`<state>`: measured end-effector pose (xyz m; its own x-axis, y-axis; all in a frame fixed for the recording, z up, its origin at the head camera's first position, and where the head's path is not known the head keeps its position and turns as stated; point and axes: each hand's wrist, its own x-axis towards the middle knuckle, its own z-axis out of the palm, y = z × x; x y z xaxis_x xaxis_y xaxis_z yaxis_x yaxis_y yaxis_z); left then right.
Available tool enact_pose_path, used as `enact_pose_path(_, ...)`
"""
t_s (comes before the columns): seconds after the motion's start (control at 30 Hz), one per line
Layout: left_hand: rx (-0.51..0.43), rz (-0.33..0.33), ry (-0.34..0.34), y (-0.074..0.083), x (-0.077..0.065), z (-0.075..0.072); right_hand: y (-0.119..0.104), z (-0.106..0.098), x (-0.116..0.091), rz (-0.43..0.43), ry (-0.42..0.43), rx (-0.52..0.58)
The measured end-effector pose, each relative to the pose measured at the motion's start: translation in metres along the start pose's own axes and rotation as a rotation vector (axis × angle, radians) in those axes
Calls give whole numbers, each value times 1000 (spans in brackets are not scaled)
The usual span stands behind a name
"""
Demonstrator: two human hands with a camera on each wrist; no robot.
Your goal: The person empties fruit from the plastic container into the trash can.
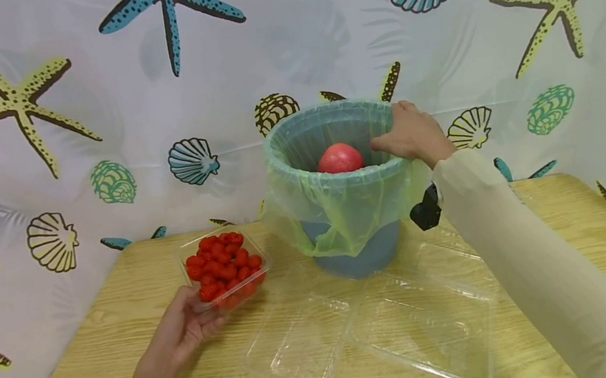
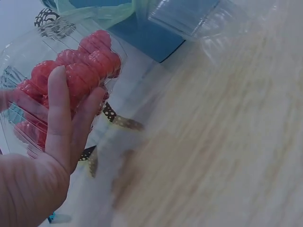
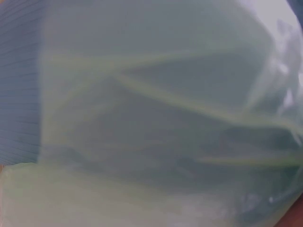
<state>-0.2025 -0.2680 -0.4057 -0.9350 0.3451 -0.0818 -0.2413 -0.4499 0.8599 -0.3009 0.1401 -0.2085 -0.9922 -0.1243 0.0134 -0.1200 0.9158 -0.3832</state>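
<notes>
My left hand (image 1: 196,319) holds a clear plastic box (image 1: 256,248) filled with red berries (image 1: 223,266) that look like raspberries. In the left wrist view, fingers spread under the box, with the berries (image 2: 83,68) showing through its wall. A blue bin (image 1: 358,262) stands upright at the back of the table, lined with a thin yellow-green bag (image 1: 335,210) folded over its rim. My right hand (image 1: 412,130) grips the bin's right rim, thumb on the inner side. Inside the bin a round pinkish-red thing (image 1: 341,158) shows, its lower part hidden. The bag (image 3: 156,113) fills most of the right wrist view.
Clear plastic containers lie on the wooden table (image 1: 136,292) in front of the bin: a narrow one (image 1: 303,346) at the left and a wider one (image 1: 430,333) at the right. Behind the table hangs a white curtain (image 1: 269,44) printed with shells and starfish.
</notes>
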Motion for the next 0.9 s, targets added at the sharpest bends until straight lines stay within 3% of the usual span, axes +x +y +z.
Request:
enact_pose_path(0.2, 7, 47, -22, 13, -2, 4, -2, -1, -1, 3, -8, -2)
enact_pose_path(0.47, 10, 43, 148, 29, -4, 32, -2, -1, -1, 6, -2, 3)
enact_pose_path(0.67, -46, 65, 142, 43, -4, 50, -1, -1, -2, 5, 0, 16)
enact_pose_path(0.9, -85, 145, 118, 65, -3, 70, 0, 0, -1, 2, 5, 13)
